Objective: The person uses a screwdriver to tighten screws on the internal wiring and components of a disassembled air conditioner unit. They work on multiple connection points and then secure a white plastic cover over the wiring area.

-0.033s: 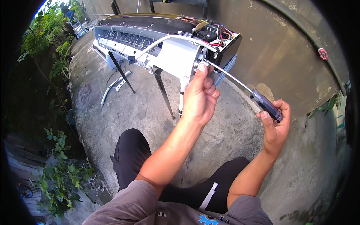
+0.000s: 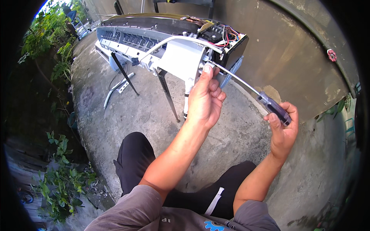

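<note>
My right hand (image 2: 283,129) grips the dark translucent handle of a screwdriver (image 2: 274,108). Its long metal shaft slants up and left, and the tip meets the end of an opened indoor air conditioner unit (image 2: 181,59). Right beside the tip, my left hand (image 2: 205,98) is closed, thumb against fingers, at a small silvery metal part (image 2: 210,64) on the unit's end. The fingers cover most of that part, and the exact contact of the tip is hard to make out. A white hose (image 2: 175,38) arches over the unit's front.
Exposed wiring (image 2: 232,35) sits on the unit's right end. Dark stand legs (image 2: 169,96) hold the unit above the concrete floor (image 2: 154,115). A white pipe (image 2: 111,94) lies behind them. The wall (image 2: 285,57) carries a pipe with a red valve wheel (image 2: 332,55). Plants grow at left.
The screwdriver handle has turned slightly in my right hand. My left hand and the unit look the same.
</note>
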{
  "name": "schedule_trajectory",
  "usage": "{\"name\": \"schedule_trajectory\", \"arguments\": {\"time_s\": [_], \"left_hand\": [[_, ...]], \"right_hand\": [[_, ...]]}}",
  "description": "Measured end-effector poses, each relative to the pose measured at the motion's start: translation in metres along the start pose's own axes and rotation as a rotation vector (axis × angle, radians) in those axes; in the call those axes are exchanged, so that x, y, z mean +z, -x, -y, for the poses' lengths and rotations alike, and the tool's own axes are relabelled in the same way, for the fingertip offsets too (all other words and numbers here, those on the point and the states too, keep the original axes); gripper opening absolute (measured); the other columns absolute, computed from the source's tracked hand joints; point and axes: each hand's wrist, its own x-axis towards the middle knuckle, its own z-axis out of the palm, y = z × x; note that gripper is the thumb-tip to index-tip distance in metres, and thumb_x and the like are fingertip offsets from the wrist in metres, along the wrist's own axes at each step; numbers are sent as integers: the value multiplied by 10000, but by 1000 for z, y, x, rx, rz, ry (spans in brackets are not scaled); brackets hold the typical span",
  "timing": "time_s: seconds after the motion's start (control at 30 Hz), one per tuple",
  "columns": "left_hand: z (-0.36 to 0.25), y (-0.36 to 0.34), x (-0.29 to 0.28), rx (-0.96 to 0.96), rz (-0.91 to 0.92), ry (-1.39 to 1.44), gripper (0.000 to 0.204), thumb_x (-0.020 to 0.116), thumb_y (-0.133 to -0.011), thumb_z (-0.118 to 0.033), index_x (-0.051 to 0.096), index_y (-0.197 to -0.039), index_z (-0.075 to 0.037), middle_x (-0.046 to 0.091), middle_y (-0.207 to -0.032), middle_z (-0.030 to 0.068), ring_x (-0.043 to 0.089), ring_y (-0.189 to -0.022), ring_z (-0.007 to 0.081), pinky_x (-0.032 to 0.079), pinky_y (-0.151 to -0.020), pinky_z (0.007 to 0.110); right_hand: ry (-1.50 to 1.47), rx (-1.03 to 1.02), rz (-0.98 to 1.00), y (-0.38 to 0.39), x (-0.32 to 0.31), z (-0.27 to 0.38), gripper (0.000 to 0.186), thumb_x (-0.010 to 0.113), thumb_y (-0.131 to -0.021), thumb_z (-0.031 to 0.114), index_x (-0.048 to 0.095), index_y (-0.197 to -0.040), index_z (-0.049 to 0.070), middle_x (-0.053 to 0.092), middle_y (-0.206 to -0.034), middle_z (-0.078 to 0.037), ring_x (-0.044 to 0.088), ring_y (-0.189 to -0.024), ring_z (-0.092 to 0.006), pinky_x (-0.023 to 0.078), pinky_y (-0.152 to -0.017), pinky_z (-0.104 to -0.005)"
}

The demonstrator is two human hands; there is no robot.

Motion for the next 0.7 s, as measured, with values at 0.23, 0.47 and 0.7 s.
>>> {"name": "schedule_trajectory", "arguments": {"time_s": [0.23,0.47,0.7], "left_hand": [[4,-3,-2,-23,16,-70,510,708,-1050,-528,665,-1234,-55,424,-761,-79,381,-673,66,381,-657,266],[27,9,18,-125,231,1,329,655,-1113,-306,672,-1324,-53,382,-764,-66,389,-705,72,388,-684,265],[31,-1,22,-76,114,-74,251,729,-1072,-305,700,-1130,-62,378,-697,-84,364,-627,70,375,-646,269]], "right_hand": [[-178,162,24,-2,3,3,386,772,-1037,308,647,-1152,-38,618,-745,-44,564,-610,-98,553,-659,-284],[-1,248,72,-2,-15,-4,462,749,-1049,396,644,-1156,-41,585,-684,-30,517,-569,-84,498,-620,-263],[-46,153,114,1,-11,12,565,829,-987,308,587,-1368,-32,647,-867,-16,578,-745,-69,505,-746,-227]]}}
